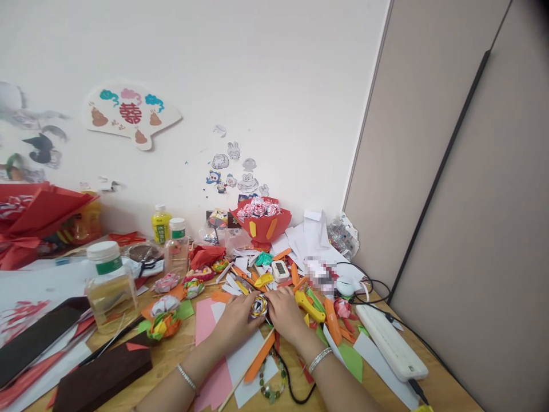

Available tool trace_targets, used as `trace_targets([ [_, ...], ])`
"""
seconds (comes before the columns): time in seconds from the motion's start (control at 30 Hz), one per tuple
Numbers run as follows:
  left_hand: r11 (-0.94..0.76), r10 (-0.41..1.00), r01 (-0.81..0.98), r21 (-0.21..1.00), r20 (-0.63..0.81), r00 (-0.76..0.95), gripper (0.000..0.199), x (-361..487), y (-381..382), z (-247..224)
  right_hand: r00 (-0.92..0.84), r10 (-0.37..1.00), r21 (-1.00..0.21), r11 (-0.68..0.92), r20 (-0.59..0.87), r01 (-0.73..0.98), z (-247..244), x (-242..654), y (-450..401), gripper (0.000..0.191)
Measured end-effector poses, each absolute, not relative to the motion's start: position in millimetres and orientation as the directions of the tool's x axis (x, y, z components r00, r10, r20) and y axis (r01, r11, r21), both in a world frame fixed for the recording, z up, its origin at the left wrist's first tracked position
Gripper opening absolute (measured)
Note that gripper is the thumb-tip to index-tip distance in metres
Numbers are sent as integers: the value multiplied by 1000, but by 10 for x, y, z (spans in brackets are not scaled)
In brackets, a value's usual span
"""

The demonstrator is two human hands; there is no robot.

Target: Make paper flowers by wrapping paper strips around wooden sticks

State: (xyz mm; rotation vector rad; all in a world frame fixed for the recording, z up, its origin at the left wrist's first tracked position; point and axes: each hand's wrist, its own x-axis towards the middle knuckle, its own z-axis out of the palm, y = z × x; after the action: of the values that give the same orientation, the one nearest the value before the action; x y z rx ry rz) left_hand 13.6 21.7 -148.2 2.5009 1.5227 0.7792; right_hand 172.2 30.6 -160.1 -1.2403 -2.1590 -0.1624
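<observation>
Near the middle of the table, a small folded paper flower (259, 306) in white, yellow and dark colours sits between my two hands. My left hand (240, 317) has its fingers curled round the flower's left side. From the right, my right hand (285, 312) presses its bent fingers against the flower. Below them lie a pink sheet (210, 343), a white sheet (244, 355), a thin wooden stick (246, 369) and an orange paper strip (259, 359).
Several paper flowers (163, 325) and a clear jar (112, 294) stand left. A red bouquet (261, 220) is behind. Right are a yellow tool (309, 306), paper scraps, a white power strip (391, 342) and cables. A beaded bracelet (272, 393) lies in front.
</observation>
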Motion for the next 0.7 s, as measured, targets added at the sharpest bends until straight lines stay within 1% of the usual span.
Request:
trace_targets([
  [0.1, -492, 856, 793, 359, 364, 366, 42, 132, 228, -1489, -341, 737, -222, 549, 584, 805, -1614, 1718, 315, 25],
  [0.23, -485, 864, 784, 388, 355, 358, 45, 140, 217, -1476, -266, 761, -309, 519, 591, 797, -1652, 1716, 338, 22],
  [0.3, -482, 866, 782, 394, 352, 356, 45, 145, 208, -1468, -251, 764, -330, 516, 595, 791, -1662, 1716, 343, 22],
  [0.53, -497, 855, 774, 392, 372, 361, 45, 138, 235, -1507, -277, 741, -289, 535, 612, 793, -1635, 1714, 327, 20],
  [0.7, -508, 844, 775, 377, 399, 359, 42, 133, 261, -1557, -320, 733, -227, 540, 600, 811, -1608, 1709, 312, 18],
])
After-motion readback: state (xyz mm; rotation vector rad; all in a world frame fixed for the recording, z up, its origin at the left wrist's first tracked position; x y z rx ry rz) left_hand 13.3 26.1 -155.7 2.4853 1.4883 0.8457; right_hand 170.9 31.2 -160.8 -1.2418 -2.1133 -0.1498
